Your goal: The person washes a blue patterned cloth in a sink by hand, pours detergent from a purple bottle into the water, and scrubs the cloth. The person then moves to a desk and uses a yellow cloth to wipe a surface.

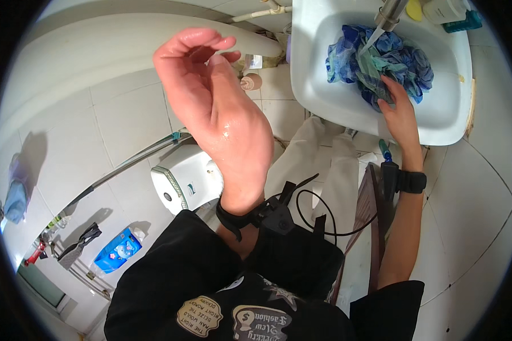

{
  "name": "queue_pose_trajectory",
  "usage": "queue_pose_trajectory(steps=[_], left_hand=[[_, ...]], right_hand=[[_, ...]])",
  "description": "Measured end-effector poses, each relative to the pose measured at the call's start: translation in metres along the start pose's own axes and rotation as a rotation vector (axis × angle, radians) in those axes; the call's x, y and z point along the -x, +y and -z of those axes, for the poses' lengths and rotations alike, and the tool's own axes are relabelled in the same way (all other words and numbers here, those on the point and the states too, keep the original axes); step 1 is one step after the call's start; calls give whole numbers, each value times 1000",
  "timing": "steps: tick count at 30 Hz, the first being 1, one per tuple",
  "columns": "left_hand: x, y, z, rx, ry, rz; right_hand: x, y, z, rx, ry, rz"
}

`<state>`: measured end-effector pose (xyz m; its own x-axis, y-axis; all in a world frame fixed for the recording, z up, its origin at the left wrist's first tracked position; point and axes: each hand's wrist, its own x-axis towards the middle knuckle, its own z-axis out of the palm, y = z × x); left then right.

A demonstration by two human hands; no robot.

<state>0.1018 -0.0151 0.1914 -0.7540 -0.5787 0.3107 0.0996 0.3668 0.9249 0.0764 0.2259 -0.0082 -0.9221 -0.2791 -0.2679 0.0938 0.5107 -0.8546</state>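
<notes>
My left hand is raised in front of my chest, wet and glistening, with its fingers loosely curled and nothing seen in it. At the sink, my right hand grips the near edge of a bunched blue-and-green plaid cloth between thumb and fingers. The cloth looks wet and lies in the white washbasin. Water runs onto it from a metal faucet. Each wrist wears a black strap with a small device, and a black cable hangs by the left one.
A white toilet tank stands below my left hand. Bottles line the basin's back right edge. A brown wooden board leans near my right forearm. A blue tissue pack hangs on the tiled wall at left. A pale pipe runs behind.
</notes>
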Motion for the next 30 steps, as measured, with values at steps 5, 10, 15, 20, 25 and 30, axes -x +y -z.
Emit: queue_pose_trajectory(steps=[5,10,15,20,25,30], left_hand=[[2,9,7,-111,-11,14],[8,12,-3,-152,-38,68],[14,18,-7,-123,-80,148],[20,3,-16,-149,-137,84],[21,5,-19,-148,-158,109],[21,3,-17,-170,-175,131]], right_hand=[[12,-3,1,-37,13,-3],[26,-9,8,-64,16,-71],[36,-12,9,-115,36,-75],[44,-11,15,-151,80,-151],[42,-11,17,-119,85,-152],[40,-9,15,-137,67,-153]])
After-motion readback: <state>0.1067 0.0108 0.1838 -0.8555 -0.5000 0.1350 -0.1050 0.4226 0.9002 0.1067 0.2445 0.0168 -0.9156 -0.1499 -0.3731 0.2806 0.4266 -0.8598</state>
